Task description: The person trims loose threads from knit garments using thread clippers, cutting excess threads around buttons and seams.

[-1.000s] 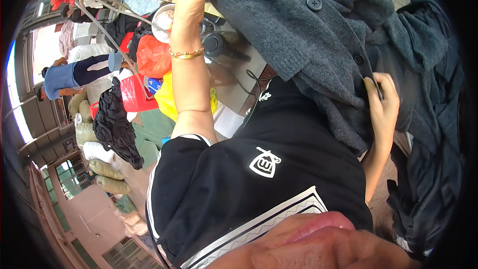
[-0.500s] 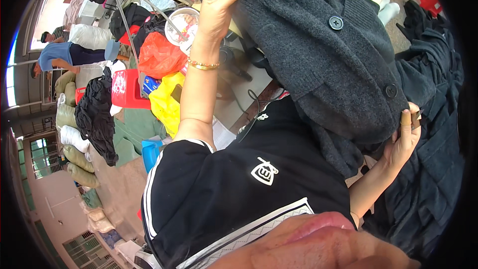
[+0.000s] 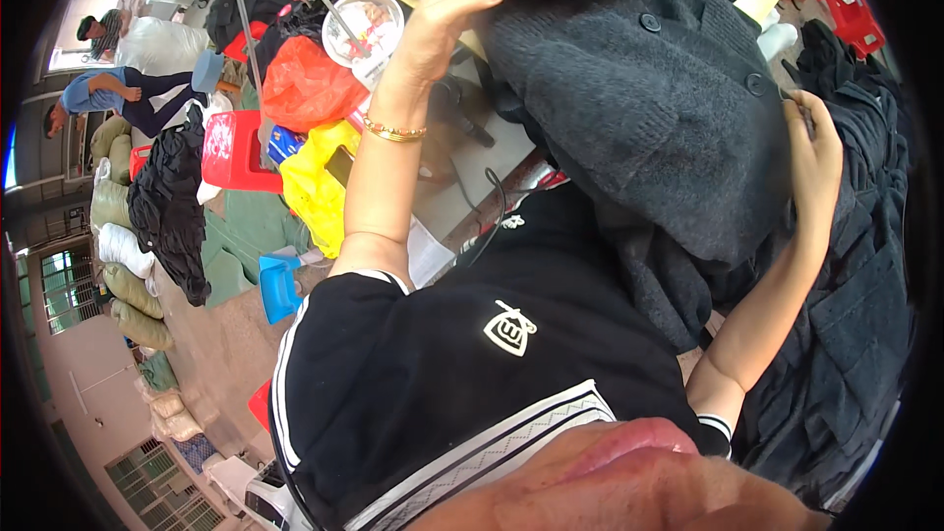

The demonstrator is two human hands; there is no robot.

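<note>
A dark grey knitted cardigan [image 3: 629,118] with dark buttons spreads before me at the upper right. My left hand [image 3: 442,20], a gold bangle at its wrist, reaches to the cardigan's far left edge. Its fingers are nearly straight, and the cloth's edge appears pinched at their tips. At the right end of the button band, my right hand [image 3: 814,152] closes round the cardigan's edge, below a button [image 3: 755,85]. Its fingertips are partly hidden, and no tool shows in it now. Folds of the cardigan hang down against my black shirt.
Dark garments [image 3: 846,315] are heaped at my right. On my left are a white bucket [image 3: 379,15], an orange bag [image 3: 305,84], a yellow bag [image 3: 320,177], a red stool [image 3: 231,147] and a blue plastic container [image 3: 280,285]. A person [image 3: 128,93] is farther off.
My right hand has moved up along the cardigan's edge; the dark object seen at its fingers earlier is out of sight. The button band has shifted and slants less steeply. My left fingers reach farther right.
</note>
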